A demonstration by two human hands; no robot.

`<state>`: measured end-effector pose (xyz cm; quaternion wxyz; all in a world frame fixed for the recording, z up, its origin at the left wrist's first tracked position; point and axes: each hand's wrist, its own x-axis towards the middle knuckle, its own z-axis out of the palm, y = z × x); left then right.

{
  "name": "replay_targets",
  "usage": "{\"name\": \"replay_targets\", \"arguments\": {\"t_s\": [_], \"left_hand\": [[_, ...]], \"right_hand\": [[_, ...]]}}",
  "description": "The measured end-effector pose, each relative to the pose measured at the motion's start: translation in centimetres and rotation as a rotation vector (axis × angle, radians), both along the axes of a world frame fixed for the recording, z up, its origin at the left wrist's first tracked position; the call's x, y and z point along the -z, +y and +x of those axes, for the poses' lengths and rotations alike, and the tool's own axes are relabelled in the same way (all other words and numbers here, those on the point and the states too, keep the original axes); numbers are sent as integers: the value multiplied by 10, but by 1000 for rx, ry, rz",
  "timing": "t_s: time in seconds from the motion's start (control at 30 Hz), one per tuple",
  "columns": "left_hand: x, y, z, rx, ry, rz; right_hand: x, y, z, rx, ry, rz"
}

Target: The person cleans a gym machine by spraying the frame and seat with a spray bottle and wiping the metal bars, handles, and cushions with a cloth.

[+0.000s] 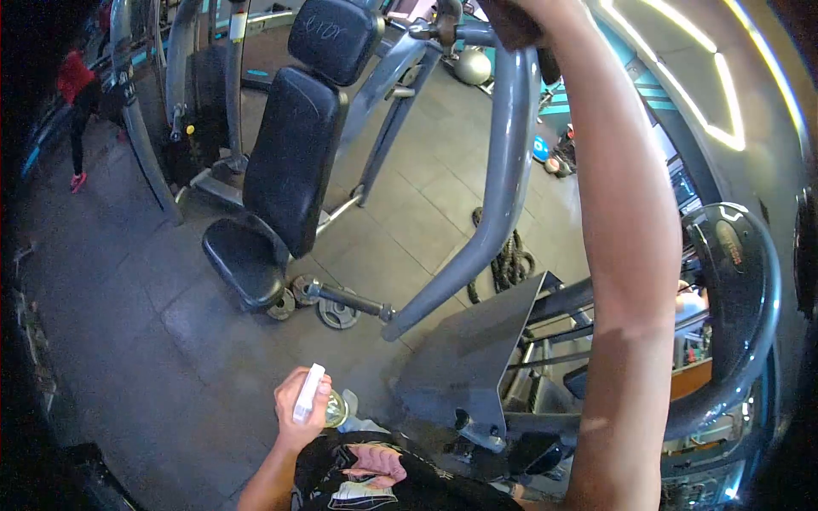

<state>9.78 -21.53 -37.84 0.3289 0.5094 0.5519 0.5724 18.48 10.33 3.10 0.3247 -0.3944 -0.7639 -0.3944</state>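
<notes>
Low in the head view, my left hand (294, 409) is wrapped around a spray bottle. The bottle's white trigger head (308, 393) sticks up past my fingers, and its clear yellowish body (336, 410) shows beside them. My right arm reaches up along the right side to the top edge. Only a little of my right hand (555, 12) shows there, and its fingers are hidden. Against it is a dark, cloth-like piece (511, 24), at the upper end of a thick grey machine arm (511, 136). Whether my fingers grip that piece cannot be seen.
A black padded seat (247, 260) and backrest (294, 153) stand ahead. Weight plates (337, 311) lie low on the machine. Black rope (513, 260) is on the floor. A grey panel (469, 353) and curved frame (758, 341) are near my right. A person (78, 102) stands far left.
</notes>
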Motion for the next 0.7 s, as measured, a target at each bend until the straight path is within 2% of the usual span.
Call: {"name": "replay_targets", "arguments": {"t_s": [0.1, 0.13, 0.2, 0.23, 0.27, 0.3, 0.33, 0.4, 0.47, 0.6, 0.7], "left_hand": [[7, -10, -16, 32, -21, 39], [9, -14, -18, 43, -34, 51], [13, -21, -25, 64, -53, 75], [15, -24, -29, 72, -60, 74], [18, -28, -32, 81, -63, 72], [19, -31, -35, 92, -63, 68], [22, -34, -37, 103, -58, 58], [24, -37, -39, 147, -29, 36], [20, -37, -42, 176, -14, 35], [8, -43, -44, 174, -17, 30], [14, -53, -51, 129, -27, 22]], "right_hand": [[56, -4, 24, 42, -248, 131], [76, -34, 30, 185, -282, -82], [126, -63, 50, 157, -370, 70], [140, -76, 57, 138, -494, 66], [148, -83, 63, 119, -614, 59], [153, -84, 66, 292, -801, -64], [148, -81, 60, 336, -892, -91], [137, -68, 42, 513, -1123, -328], [149, -30, 27, 693, -1165, -253], [206, 8, 74, 232, -5, -278], [212, -55, 90, 383, -1129, 355]]}}
